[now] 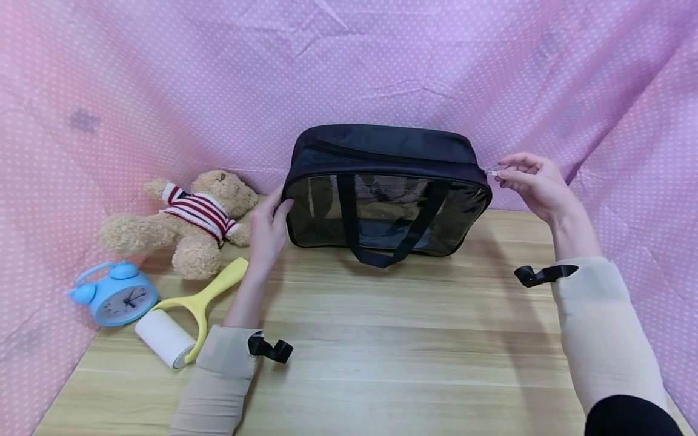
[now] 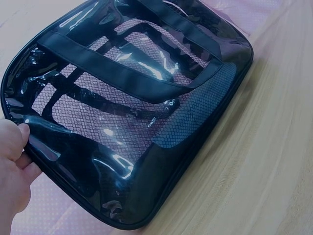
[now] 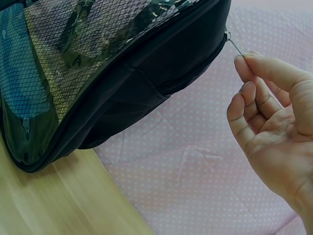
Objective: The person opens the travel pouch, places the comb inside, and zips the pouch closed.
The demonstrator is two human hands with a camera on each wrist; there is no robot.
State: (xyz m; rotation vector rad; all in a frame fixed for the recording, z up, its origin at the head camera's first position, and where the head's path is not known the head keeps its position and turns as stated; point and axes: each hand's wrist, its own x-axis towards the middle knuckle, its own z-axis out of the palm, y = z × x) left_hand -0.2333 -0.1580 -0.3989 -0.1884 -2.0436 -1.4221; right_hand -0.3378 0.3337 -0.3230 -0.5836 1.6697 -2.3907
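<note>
A black zippered bag (image 1: 387, 188) with a clear mesh-backed front panel and black carry straps stands in the upper middle of the head view, at the back of the wooden surface (image 1: 382, 351) against the pink dotted cloth backdrop (image 1: 163, 79). The left hand (image 1: 268, 227) grips the bag's left end, fingers curled round its edge with the thumb on the front panel. The right hand (image 1: 531, 181) is at the bag's upper right corner, its fingers pinching the small metal zipper pull (image 1: 492, 173); the right wrist view shows the thin pull held between thumb and forefinger just beside the zipper's end. At the left of the frame lie a teddy bear (image 1: 182, 221) in a striped sweater, a blue alarm clock (image 1: 116, 295) and a yellow-handled lint roller (image 1: 185, 315), well apart from the bag.
</note>
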